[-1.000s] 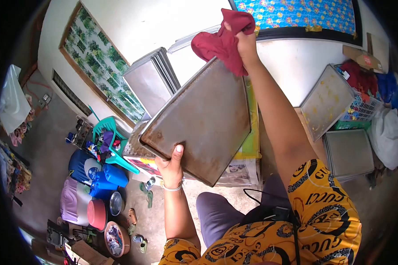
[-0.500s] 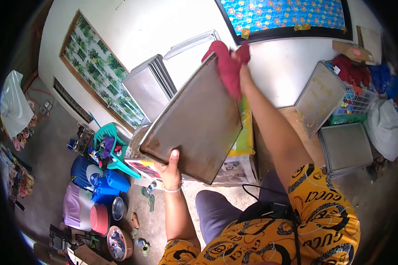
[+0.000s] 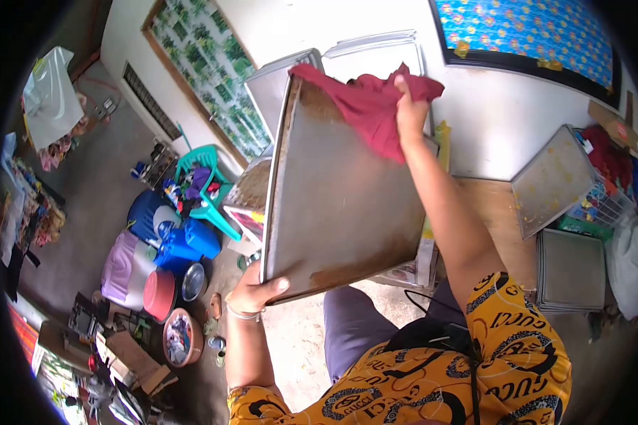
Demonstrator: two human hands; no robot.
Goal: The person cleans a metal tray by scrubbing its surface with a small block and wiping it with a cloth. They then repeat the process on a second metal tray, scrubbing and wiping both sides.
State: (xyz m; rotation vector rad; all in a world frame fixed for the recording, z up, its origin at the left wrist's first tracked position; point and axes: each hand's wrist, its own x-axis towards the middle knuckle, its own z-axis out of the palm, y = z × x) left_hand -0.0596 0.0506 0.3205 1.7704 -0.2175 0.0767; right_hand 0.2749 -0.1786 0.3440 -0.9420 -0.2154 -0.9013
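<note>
A large grey metal tray (image 3: 347, 205) with brown stains along its edges is held up, tilted, in front of me. My left hand (image 3: 256, 289) grips its lower left corner, the thumb on the tray's face. My right hand (image 3: 411, 113) is closed on a dark red cloth (image 3: 372, 106), which drapes over the tray's upper edge and hangs down its upper right part. Behind the tray, the box it partly hides shows a printed side (image 3: 247, 221).
Stacked trays (image 3: 376, 53) lean on the wall behind. To the right are a stained tray (image 3: 553, 180), a tray pile (image 3: 571, 273), a basket (image 3: 602, 209) and a white sack (image 3: 629, 265). A green chair (image 3: 205, 159), blue containers (image 3: 184, 244) and basins (image 3: 183, 336) stand left.
The tray has turned more upright, and its lower left corner has moved left and down with my left hand. The cloth is spread wider along the top edge. The whole view has shifted.
</note>
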